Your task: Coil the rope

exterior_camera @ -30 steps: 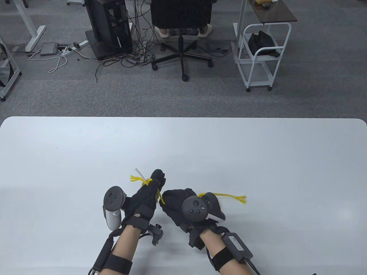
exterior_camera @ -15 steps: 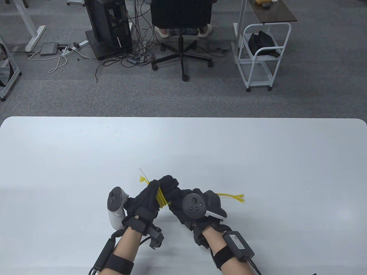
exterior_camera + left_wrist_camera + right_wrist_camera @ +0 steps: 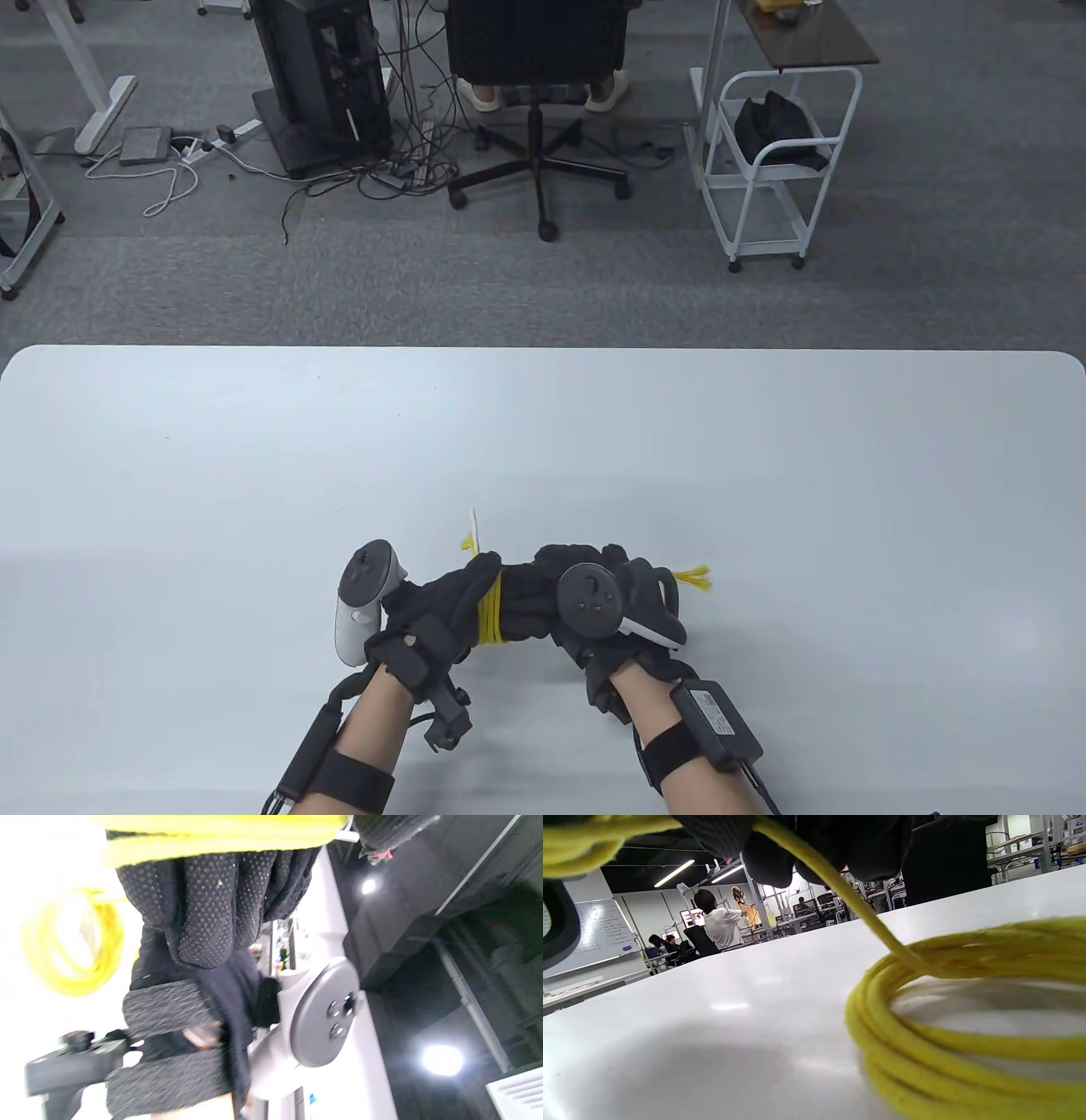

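The yellow rope (image 3: pixel 490 609) is wound in several loops around my left hand (image 3: pixel 519 598), near the table's front middle. One short end with a white tip (image 3: pixel 473 525) sticks up behind that hand. My right hand (image 3: pixel 577 560) presses against the left hand's fingers and pinches a strand; the frayed end (image 3: pixel 696 576) sticks out to its right. In the right wrist view the strand (image 3: pixel 835 882) runs from my fingers (image 3: pixel 768 861) down to the loops (image 3: pixel 967 1014) at the table top. In the left wrist view the loops (image 3: pixel 72 942) hang beside my curled fingers (image 3: pixel 203 899).
The white table (image 3: pixel 764 475) spreads around both hands. Past its far edge on the floor stand an office chair (image 3: pixel 536 102), a computer tower (image 3: pixel 322 76) with cables, and a white cart (image 3: pixel 785 161).
Both hands have moved right and come together. My left hand has turned so the loops face up across it. The frayed end has been drawn in much shorter toward my right hand.
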A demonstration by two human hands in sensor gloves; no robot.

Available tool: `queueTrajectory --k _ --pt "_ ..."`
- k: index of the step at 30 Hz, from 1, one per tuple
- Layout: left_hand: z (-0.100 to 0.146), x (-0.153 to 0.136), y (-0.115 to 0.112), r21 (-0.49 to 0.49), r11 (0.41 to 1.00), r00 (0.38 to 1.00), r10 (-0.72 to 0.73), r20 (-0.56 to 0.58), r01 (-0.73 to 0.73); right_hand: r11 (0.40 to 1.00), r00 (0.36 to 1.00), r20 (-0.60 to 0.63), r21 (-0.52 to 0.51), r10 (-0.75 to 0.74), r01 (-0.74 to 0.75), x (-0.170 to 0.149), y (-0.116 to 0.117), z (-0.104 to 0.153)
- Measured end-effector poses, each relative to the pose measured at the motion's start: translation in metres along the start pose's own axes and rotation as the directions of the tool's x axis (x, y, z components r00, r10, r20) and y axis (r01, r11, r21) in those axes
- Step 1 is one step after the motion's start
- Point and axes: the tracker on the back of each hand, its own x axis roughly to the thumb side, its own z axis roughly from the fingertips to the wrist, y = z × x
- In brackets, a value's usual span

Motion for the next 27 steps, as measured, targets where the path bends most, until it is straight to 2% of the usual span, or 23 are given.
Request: queueTrajectory --k 5,9,12,18,23,27 --pt "-0.003 -0.002 -0.003 -0.089 0.995 0.995 -0.059 -0.081 0.051 0.998 0.998 -0.026 -0.033 -0.050 0.049 -0.007 -0.008 0.001" --pt "-0.004 -0.006 -0.006 -0.162 0.978 0.974 -0.158 -0.164 0.131 0.967 0.967 -0.046 -0.068 -0.249 0.245 -0.017 -0.013 0.002" --pt "-0.005 -0.007 -0.006 -0.157 0.974 0.960 -0.191 -0.204 0.160 0.953 0.955 -0.035 -0.072 -0.296 0.293 -0.016 -0.014 0.002" --pt "0.000 -0.008 0.001 -0.057 0.975 0.940 -0.223 -0.258 0.216 0.903 0.908 0.052 -0.096 -0.416 0.420 0.001 -0.012 0.001" --pt "0.007 -0.006 0.009 0.087 0.982 0.964 -0.146 -0.224 0.169 0.897 0.901 0.114 -0.108 -0.418 0.429 0.010 -0.011 0.003" --pt "0.008 -0.002 0.011 0.147 0.961 0.954 -0.198 -0.224 0.234 0.920 0.922 0.152 -0.119 -0.355 0.374 0.016 -0.011 0.004"
